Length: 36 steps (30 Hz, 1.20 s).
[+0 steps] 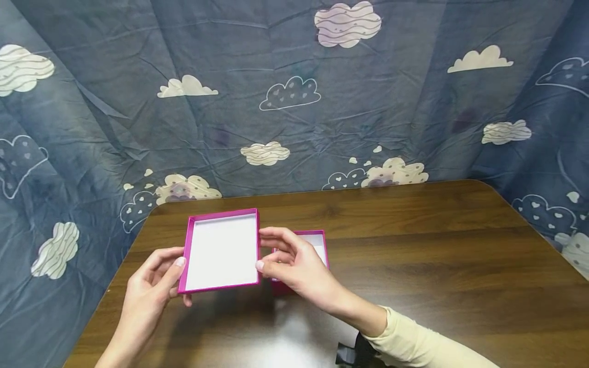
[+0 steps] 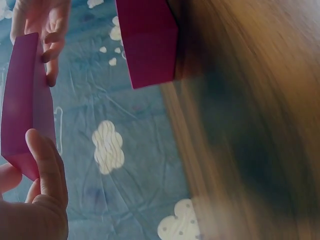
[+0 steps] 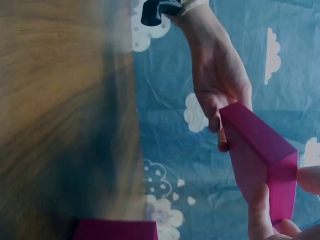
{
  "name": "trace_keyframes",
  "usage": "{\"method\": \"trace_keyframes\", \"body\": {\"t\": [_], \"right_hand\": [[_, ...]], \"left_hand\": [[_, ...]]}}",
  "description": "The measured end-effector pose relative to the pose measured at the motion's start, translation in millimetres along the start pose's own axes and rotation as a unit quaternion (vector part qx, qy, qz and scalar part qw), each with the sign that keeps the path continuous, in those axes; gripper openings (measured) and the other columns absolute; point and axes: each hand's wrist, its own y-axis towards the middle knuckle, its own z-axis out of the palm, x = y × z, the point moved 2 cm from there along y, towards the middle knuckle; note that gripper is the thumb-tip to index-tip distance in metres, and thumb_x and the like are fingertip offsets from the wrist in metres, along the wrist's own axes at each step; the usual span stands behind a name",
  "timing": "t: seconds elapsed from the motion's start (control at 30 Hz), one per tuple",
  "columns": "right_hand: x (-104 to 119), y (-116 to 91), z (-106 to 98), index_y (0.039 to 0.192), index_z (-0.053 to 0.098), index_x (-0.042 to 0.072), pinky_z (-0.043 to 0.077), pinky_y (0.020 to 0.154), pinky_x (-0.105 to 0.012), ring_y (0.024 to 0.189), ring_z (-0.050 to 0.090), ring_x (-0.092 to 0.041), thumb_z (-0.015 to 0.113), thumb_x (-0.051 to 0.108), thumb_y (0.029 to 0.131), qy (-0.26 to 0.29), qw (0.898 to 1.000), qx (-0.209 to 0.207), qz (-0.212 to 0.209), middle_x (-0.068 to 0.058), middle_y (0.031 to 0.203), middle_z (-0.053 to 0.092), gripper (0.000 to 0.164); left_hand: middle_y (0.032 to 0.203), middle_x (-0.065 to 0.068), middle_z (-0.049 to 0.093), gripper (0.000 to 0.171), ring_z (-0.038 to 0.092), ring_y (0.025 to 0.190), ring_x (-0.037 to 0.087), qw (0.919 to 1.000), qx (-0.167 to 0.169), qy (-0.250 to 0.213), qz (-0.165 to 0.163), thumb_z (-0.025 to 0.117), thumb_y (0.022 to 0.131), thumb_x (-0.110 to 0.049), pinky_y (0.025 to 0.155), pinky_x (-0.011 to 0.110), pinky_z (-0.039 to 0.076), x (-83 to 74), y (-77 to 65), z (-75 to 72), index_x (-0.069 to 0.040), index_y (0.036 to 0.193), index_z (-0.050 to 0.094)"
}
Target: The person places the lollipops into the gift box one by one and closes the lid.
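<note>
A shallow square box lid (image 1: 223, 251), magenta outside with a white inner face, is held up over the table, its inside facing the head camera. My left hand (image 1: 146, 289) grips its left side, thumb on the rim and fingers behind. At the opposite side my right hand (image 1: 301, 266) pinches the lid's right edge. Behind the right hand stands the magenta box base (image 1: 326, 249) on the table, partly hidden by that hand; some of its white inside shows. In the left wrist view the lid (image 2: 20, 100) hangs apart from the base (image 2: 150, 45).
The brown wooden table (image 1: 437, 266) reaches far to the right of the box. A blue cloth (image 1: 294, 51) with cloud prints hangs behind and at both sides of it. A black strap device (image 1: 352, 353) sits at the right wrist.
</note>
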Motion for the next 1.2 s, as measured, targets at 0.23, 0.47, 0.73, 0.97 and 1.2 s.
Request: {"method": "trace_keyframes", "body": {"t": [0.23, 0.47, 0.73, 0.97, 1.2], "right_hand": [[6, -5, -17, 0.128, 0.049, 0.008, 0.053, 0.073, -0.036, 0.088, 0.062, -0.025, 0.067, 0.005, 0.085, 0.007, 1.0, -0.012, 0.004, -0.016, 0.118, 0.057, 0.047], [10, -12, -36, 0.133, 0.047, 0.012, 0.053, 0.071, -0.042, 0.089, 0.061, -0.027, 0.067, 0.007, 0.085, -0.004, 1.0, -0.024, 0.012, -0.015, 0.119, 0.058, 0.052], [20, -17, -55, 0.132, 0.05, 0.012, 0.052, 0.058, -0.033, 0.082, 0.062, -0.031, 0.069, 0.008, 0.084, -0.029, 0.999, -0.04, 0.022, -0.015, 0.117, 0.06, 0.052], [30, -21, -67, 0.129, 0.055, 0.011, 0.049, 0.053, -0.028, 0.077, 0.063, -0.021, 0.072, 0.01, 0.081, -0.059, 0.996, -0.057, 0.031, -0.011, 0.118, 0.061, 0.052], [34, -28, -81, 0.13, 0.054, 0.012, 0.048, 0.05, -0.03, 0.067, 0.06, -0.022, 0.072, 0.006, 0.081, -0.089, 0.994, -0.059, 0.013, -0.01, 0.116, 0.062, 0.052]], "left_hand": [[0.098, 0.014, 0.061, 0.03, 0.061, 0.07, 0.021, 0.999, 0.037, -0.024, -0.01, 0.054, 0.095, -0.007, 0.045, 0.038, 0.049, -4.2, 3.6, 13.9, 0.005, 0.122, 0.047], [0.101, 0.014, 0.062, 0.037, 0.062, 0.076, 0.022, 0.9977, 0.042, -0.009, -0.052, 0.059, 0.093, -0.011, 0.05, 0.038, 0.051, -8.8, 9.3, 30.8, 0.002, 0.125, 0.048], [0.101, 0.014, 0.064, 0.042, 0.064, 0.08, 0.023, 0.996, 0.034, 0.016, -0.081, 0.064, 0.09, -0.017, 0.055, 0.036, 0.052, -8.9, 17.5, 47.3, 0.001, 0.126, 0.052], [0.105, 0.014, 0.063, 0.042, 0.063, 0.08, 0.023, 0.9968, 0.024, 0.014, -0.075, 0.063, 0.091, -0.022, 0.057, 0.034, 0.053, -8.4, 26.0, 61.1, 0.0, 0.124, 0.055], [0.11, 0.018, 0.06, 0.04, 0.062, 0.084, 0.026, 0.996, 0.054, 0.007, -0.07, 0.064, 0.09, -0.023, 0.064, 0.037, 0.054, -2.7, 33.1, 77.4, 0.001, 0.121, 0.057]]}}
